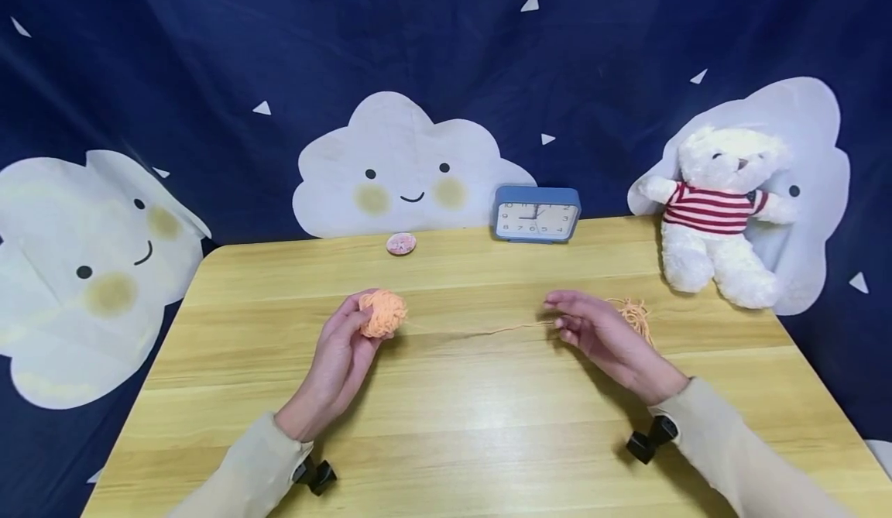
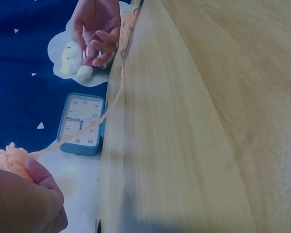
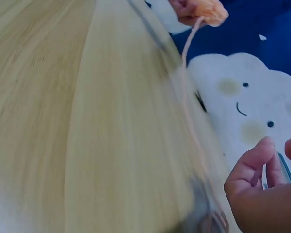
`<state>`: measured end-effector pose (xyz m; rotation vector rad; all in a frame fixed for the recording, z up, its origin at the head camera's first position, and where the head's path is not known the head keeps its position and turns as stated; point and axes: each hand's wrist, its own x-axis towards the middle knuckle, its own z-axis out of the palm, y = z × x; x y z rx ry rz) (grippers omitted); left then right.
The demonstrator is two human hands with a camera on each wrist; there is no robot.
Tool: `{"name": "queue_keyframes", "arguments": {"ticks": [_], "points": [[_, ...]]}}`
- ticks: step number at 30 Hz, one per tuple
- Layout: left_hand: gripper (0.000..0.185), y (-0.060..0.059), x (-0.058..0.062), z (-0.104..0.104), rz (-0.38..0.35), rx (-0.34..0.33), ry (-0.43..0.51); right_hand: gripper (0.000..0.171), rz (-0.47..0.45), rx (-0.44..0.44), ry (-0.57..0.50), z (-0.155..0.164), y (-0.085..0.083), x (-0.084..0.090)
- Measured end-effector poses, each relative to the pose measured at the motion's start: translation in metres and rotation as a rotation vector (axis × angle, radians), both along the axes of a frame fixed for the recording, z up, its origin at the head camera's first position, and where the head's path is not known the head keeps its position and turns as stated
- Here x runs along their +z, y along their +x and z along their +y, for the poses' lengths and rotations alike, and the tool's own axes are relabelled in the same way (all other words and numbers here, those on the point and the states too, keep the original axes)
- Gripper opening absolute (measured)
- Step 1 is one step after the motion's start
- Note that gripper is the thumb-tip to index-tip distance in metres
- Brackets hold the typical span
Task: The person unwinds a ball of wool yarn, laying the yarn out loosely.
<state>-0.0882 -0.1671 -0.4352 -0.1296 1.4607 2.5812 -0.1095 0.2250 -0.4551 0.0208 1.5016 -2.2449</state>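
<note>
A small peach ball of yarn sits in my left hand, gripped between the thumb and fingers above the table. From the ball a thin strand of yarn runs rightward, sagging to the tabletop in the left wrist view. My right hand hovers at the right with fingers loosely bent; in the right wrist view its thumb and forefinger stand apart with nothing between them. The strand passes below this hand toward a loose heap of peach yarn, partly hidden behind the hand.
A blue clock stands at the table's back edge, with a round pink patterned disc to its left. The white teddy bear in a striped shirt sits at the back right. Behind the wooden table hangs a dark blue curtain.
</note>
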Motion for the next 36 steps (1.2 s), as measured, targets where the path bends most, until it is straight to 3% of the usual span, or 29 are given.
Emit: {"name": "queue_keyframes", "arguments": {"ticks": [10, 21, 26, 30, 36], "points": [[0.039, -0.001, 0.002, -0.002, -0.006, -0.003, 0.038, 0.036, 0.038, 0.091, 0.077, -0.048, -0.005, -0.008], [0.035, 0.0, 0.006, 0.0, -0.008, -0.008, 0.027, 0.063, 0.092, 0.398, 0.163, -0.096, -0.011, -0.003], [0.035, 0.001, 0.005, 0.0, -0.016, 0.002, 0.031, 0.068, 0.096, 0.5, 0.139, -0.105, -0.012, -0.007], [0.035, 0.0, 0.003, 0.001, -0.018, 0.007, 0.033, 0.059, 0.084, 0.513, 0.124, -0.106, -0.009, -0.008], [0.036, 0.0, 0.003, 0.0, -0.017, 0.001, 0.021, 0.041, 0.164, 0.436, 0.244, -0.097, -0.002, -0.004]]}}
